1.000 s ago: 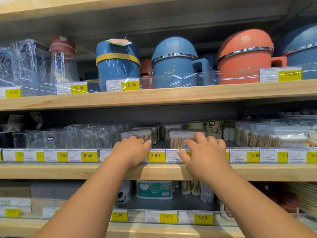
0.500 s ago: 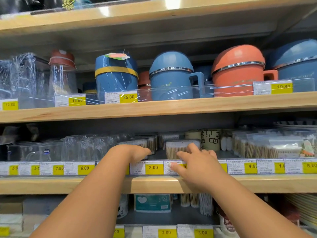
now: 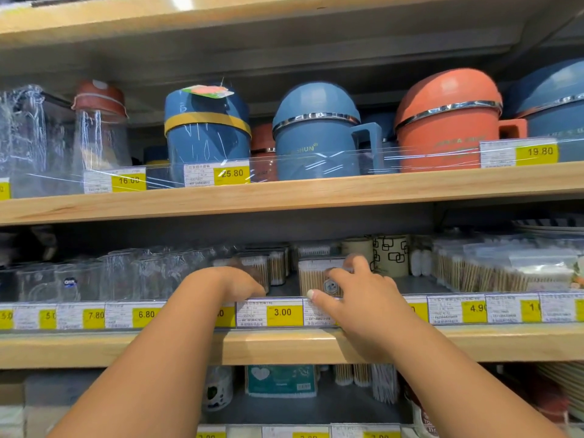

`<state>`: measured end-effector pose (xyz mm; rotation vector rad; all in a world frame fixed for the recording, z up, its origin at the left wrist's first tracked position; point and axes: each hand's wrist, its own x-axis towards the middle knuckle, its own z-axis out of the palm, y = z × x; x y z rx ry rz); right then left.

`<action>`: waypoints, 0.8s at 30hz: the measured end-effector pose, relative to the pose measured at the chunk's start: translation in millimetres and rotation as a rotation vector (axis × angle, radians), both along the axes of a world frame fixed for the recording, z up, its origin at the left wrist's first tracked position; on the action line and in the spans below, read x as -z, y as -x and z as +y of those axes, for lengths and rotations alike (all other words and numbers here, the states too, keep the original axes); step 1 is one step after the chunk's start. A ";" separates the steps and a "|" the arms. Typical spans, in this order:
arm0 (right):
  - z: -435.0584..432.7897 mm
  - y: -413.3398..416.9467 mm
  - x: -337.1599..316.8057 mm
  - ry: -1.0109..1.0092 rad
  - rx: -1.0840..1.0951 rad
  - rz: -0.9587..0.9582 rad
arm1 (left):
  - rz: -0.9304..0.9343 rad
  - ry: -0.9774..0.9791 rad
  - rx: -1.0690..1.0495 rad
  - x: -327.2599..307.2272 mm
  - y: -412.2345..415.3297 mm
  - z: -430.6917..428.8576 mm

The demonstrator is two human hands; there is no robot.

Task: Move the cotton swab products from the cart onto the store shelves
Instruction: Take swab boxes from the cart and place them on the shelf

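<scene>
I observe both hands over the middle shelf [image 3: 284, 346]. The right hand [image 3: 354, 298] rests spread, fingers apart, against a swab box [image 3: 311, 276]. The left hand [image 3: 237, 282] curls over a second swab box [image 3: 257, 270] just left of the first; its grip I cannot tell.

1. There is a single view, worn on the person's head; no second camera shares the scene.
2. It faces the store shelving straight on and close, roughly level with the middle shelf [image 3: 284, 346], whose price-tag strip [image 3: 268, 312] crosses the frame.
3. Both bare forearms rise from the bottom edge, placing the left hand [image 3: 235, 284] and right hand [image 3: 357, 298] at centre.
4. The wide lens bows the upper shelf [image 3: 316, 192] and the boards.
5. Edges look soft, probably from lens blur.
</scene>
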<state>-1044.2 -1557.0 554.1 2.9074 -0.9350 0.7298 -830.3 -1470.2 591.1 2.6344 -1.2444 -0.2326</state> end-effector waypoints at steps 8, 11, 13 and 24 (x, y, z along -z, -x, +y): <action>11.2 -6.6 -2.4 0.004 -0.060 0.014 | 0.027 0.040 0.032 2.0 -2.7 -1.8; 15.9 -9.8 -6.6 -0.008 -0.076 0.030 | -0.058 0.065 0.065 1.1 -3.2 -1.4; 18.8 -12.9 -7.3 -0.001 -0.095 0.042 | -0.094 0.097 0.066 -0.2 -0.7 1.9; 6.7 -33.7 -12.6 -0.134 0.155 -0.042 | -0.043 0.344 0.173 3.4 33.5 7.1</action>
